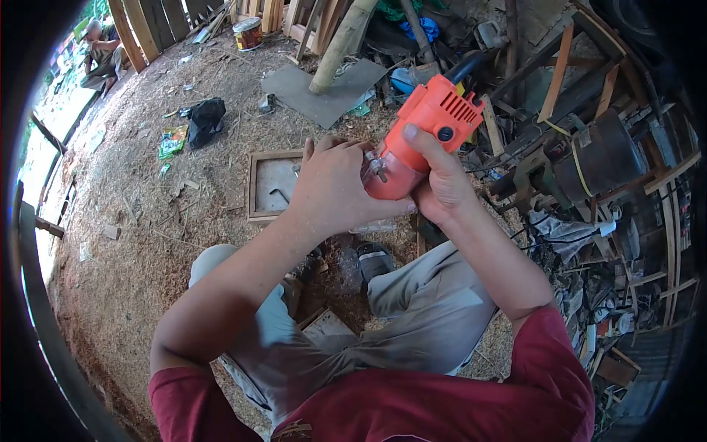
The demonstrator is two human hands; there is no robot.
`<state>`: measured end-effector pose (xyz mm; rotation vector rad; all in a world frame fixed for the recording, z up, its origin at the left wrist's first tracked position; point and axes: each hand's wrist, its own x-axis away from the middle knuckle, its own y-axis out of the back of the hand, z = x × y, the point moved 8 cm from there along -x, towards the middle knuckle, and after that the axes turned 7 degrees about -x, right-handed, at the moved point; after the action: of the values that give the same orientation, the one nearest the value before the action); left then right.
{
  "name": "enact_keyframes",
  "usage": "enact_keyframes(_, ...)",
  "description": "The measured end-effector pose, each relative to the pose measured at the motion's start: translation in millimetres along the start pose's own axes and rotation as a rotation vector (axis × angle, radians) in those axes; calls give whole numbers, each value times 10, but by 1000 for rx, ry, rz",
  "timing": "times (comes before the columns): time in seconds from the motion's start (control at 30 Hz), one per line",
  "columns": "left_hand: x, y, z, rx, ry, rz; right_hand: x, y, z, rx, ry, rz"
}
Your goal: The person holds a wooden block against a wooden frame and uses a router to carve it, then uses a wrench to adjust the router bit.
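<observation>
An orange trim router (434, 121) with a clear plastic base and a wing screw is held tilted in front of me, above my knees. My right hand (442, 180) grips its lower body from the right, thumb lying along the housing. Around the clear base end, my left hand (331, 173) is closed, its fingertips partly hidden behind the tool. Below and left of the router, a shallow wood-framed tray (258, 177) lies on the ground. A small bent metal piece (280, 195), like a hex key, rests in it.
Sawdust covers the dirt floor (147, 236). A black plastic bag (205, 121), a green packet (173, 141) and a paint bucket (247, 34) lie ahead. A bamboo post (342, 48) stands behind a flat grey board (294, 88). A motor (596, 155) and scrap wood crowd the right. A person (103, 55) sits far left.
</observation>
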<state>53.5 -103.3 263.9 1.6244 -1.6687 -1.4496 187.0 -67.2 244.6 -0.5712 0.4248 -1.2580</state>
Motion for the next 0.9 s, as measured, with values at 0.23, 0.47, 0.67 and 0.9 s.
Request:
enact_keyframes(0.23, 15, -15, -20, 95, -23, 24, 80, -34, 68, 140, 76, 108)
enact_keyframes(0.47, 14, -108, -52, 161, -67, 112, 81, 55, 8, 190, 65, 153)
enact_keyframes(0.67, 25, -120, -52, 155, -73, 168, 121, 52, -5, 200, 58, 187)
enact_keyframes(0.9, 126, -67, -20, 66, 24, -115, 159, -60, 37, 193, 187, 135)
